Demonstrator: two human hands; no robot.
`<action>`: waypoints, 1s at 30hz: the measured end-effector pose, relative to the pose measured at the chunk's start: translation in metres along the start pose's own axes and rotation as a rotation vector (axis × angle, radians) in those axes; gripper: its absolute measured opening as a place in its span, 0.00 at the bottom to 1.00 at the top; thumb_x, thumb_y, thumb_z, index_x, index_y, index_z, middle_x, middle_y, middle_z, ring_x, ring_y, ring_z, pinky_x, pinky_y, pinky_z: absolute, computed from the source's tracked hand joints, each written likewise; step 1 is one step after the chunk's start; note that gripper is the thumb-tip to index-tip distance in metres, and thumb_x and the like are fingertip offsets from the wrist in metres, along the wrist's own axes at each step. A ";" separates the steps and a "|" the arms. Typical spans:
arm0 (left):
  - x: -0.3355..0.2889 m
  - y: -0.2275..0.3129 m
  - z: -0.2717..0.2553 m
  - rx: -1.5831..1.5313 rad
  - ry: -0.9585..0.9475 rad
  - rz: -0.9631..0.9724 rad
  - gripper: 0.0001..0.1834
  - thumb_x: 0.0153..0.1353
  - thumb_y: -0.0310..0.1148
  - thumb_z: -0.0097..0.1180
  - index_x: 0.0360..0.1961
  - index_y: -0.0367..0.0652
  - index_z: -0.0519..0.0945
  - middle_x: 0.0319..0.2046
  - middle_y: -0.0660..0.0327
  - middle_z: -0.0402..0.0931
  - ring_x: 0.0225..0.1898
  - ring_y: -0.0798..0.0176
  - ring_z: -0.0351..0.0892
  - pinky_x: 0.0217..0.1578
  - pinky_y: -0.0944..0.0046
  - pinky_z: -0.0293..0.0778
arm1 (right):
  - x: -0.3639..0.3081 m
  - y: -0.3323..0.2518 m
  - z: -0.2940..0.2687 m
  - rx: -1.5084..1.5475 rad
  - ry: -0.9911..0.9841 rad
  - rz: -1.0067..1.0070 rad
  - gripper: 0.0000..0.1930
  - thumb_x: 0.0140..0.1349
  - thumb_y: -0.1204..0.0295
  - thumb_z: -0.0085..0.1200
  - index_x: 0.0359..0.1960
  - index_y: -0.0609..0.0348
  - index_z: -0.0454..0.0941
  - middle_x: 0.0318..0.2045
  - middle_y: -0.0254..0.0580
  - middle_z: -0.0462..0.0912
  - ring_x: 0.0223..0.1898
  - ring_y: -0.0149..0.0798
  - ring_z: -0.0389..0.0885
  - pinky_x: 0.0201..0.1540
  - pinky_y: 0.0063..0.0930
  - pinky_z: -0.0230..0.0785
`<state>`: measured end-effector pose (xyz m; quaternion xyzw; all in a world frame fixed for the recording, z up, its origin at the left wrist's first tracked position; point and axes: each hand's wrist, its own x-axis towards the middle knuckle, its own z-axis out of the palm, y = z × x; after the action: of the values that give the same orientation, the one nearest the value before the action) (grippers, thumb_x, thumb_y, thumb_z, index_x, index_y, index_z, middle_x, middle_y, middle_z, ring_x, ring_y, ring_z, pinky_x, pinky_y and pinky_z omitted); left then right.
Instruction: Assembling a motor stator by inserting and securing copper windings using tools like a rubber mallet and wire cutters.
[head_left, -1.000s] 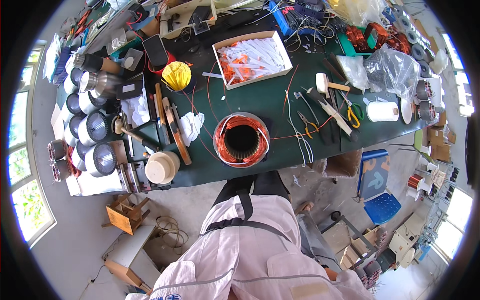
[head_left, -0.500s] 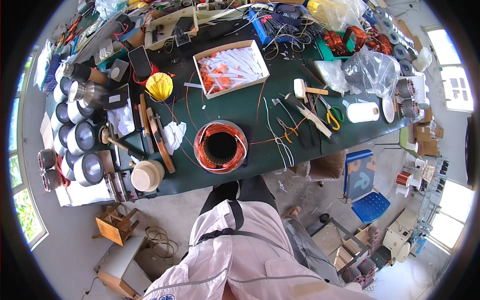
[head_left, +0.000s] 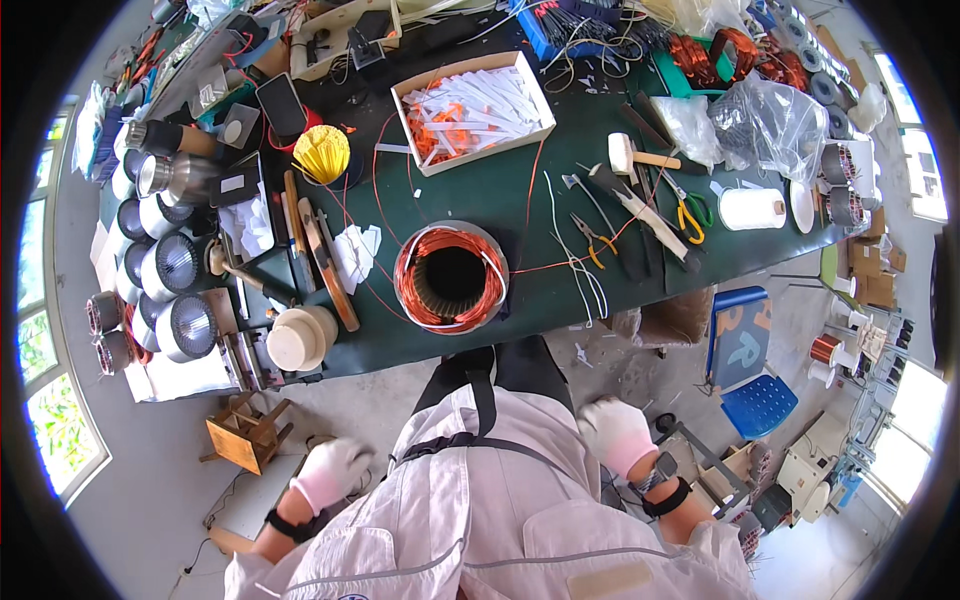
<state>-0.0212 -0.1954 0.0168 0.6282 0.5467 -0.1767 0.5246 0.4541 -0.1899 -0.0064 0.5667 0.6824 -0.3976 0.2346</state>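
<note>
My left hand (head_left: pixel 335 472) and my right hand (head_left: pixel 615 436), both in white gloves, hang beside my body below the table's front edge. Their fingers are curled away and smeared, so I cannot make out what is in them. Neither touches anything on the table. Closest to me on the tabletop stands a ring-shaped motor stator (head_left: pixel 409 289) wound with orange-red wire, its bore facing up. Thin red wire leads run from it to the left, back and right. Behind it lies a cardboard box (head_left: pixel 424 168) of white and orange insulating strips.
To the right lie a white-headed mallet (head_left: pixel 656 159), yellow-handled pliers (head_left: pixel 596 246), scissors (head_left: pixel 690 215) and a white thread spool (head_left: pixel 752 208). On the left are wooden sticks (head_left: pixel 328 262), a beige round block (head_left: pixel 302 338) and several stator cores (head_left: pixel 187 322). A blue chair (head_left: pixel 758 408) stands right of the table.
Both my gloved hands have come into view from below, one on each side of my body. The view has shifted slightly; the things on the table appear unmoved.
</note>
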 end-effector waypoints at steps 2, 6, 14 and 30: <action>0.036 0.045 -0.031 -0.238 -0.006 0.135 0.18 0.70 0.40 0.57 0.51 0.38 0.86 0.46 0.47 0.86 0.46 0.44 0.86 0.49 0.52 0.80 | 0.017 -0.026 -0.017 0.452 0.208 -0.194 0.14 0.71 0.64 0.55 0.46 0.60 0.87 0.45 0.49 0.89 0.50 0.51 0.87 0.51 0.42 0.79; 0.074 0.096 -0.041 -0.336 -0.173 0.353 0.21 0.70 0.43 0.59 0.54 0.37 0.85 0.48 0.47 0.85 0.50 0.48 0.85 0.55 0.55 0.78 | 0.080 -0.077 -0.025 0.947 -0.057 -0.382 0.20 0.73 0.62 0.60 0.56 0.66 0.81 0.47 0.49 0.87 0.49 0.40 0.86 0.55 0.34 0.76; 0.074 0.077 -0.042 -0.500 -0.286 0.349 0.25 0.69 0.43 0.60 0.59 0.35 0.82 0.54 0.46 0.82 0.56 0.48 0.82 0.61 0.55 0.75 | 0.078 -0.115 -0.066 1.646 -0.438 -0.420 0.20 0.73 0.73 0.57 0.63 0.67 0.72 0.46 0.38 0.84 0.48 0.28 0.79 0.53 0.25 0.73; 0.071 0.066 -0.033 -0.456 -0.210 0.334 0.22 0.65 0.42 0.66 0.53 0.35 0.84 0.48 0.49 0.83 0.50 0.49 0.83 0.56 0.55 0.76 | 0.074 -0.118 -0.098 1.210 -0.533 -0.344 0.16 0.78 0.63 0.51 0.50 0.65 0.81 0.39 0.40 0.85 0.39 0.33 0.83 0.48 0.29 0.75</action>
<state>0.0486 -0.1217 0.0035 0.5538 0.4040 -0.0244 0.7277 0.3352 -0.0721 0.0257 0.3644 0.3395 -0.8666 -0.0300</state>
